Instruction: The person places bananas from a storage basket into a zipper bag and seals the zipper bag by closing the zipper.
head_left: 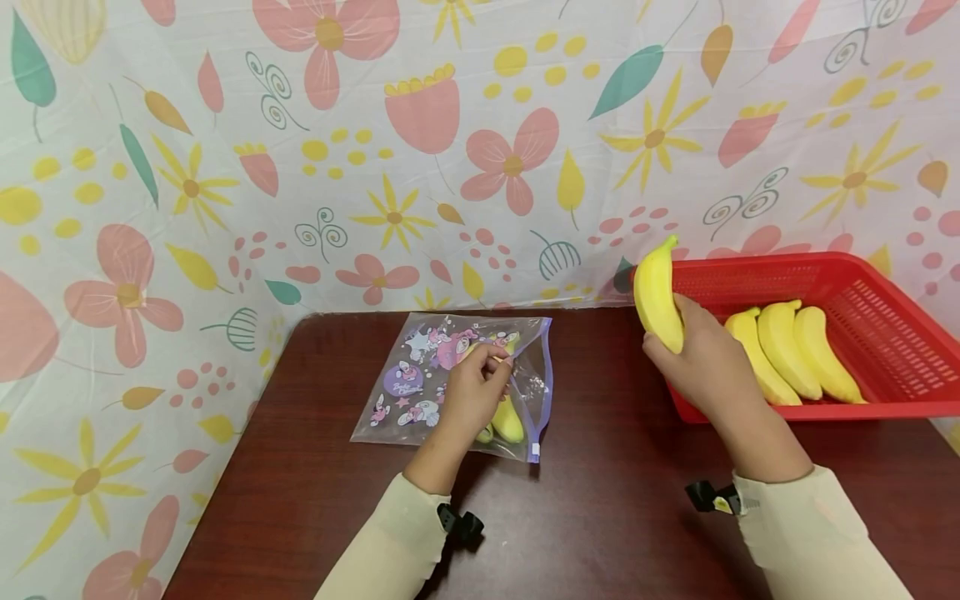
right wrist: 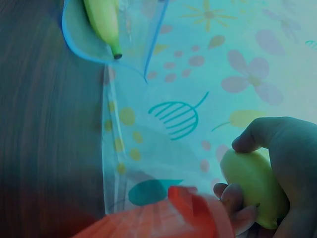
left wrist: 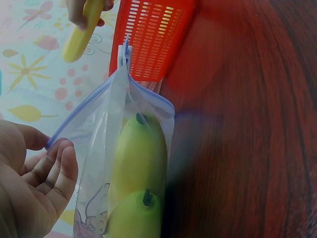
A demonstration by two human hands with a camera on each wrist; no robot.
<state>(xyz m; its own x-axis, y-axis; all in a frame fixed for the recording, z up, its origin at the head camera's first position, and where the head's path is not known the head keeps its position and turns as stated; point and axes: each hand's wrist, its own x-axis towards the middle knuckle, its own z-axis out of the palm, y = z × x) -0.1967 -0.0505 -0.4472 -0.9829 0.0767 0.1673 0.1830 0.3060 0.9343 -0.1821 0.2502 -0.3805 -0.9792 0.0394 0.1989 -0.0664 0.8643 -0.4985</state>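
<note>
My left hand point(head_left: 477, 390) pinches the upper lip of a clear zip bag point(head_left: 390, 417) with cartoon prints and a purple zip edge. In the left wrist view the bag's mouth stands partly open, and two bananas point(left wrist: 138, 158) lie inside it. My right hand point(head_left: 705, 354) grips a yellow banana point(head_left: 657, 292) around its lower part, raised at the left end of a red basket point(head_left: 892, 408). The right wrist view has this banana point(right wrist: 252, 183) between thumb and fingers, close to the basket's rim. Three more bananas point(head_left: 787, 350) lie side by side in the basket.
Both bag and basket rest on a dark reddish-brown wooden table point(head_left: 600, 500). A floral-patterned cloth point(head_left: 480, 167) hangs behind the table and along its left side. A small black device point(head_left: 461, 525) is strapped at each wrist.
</note>
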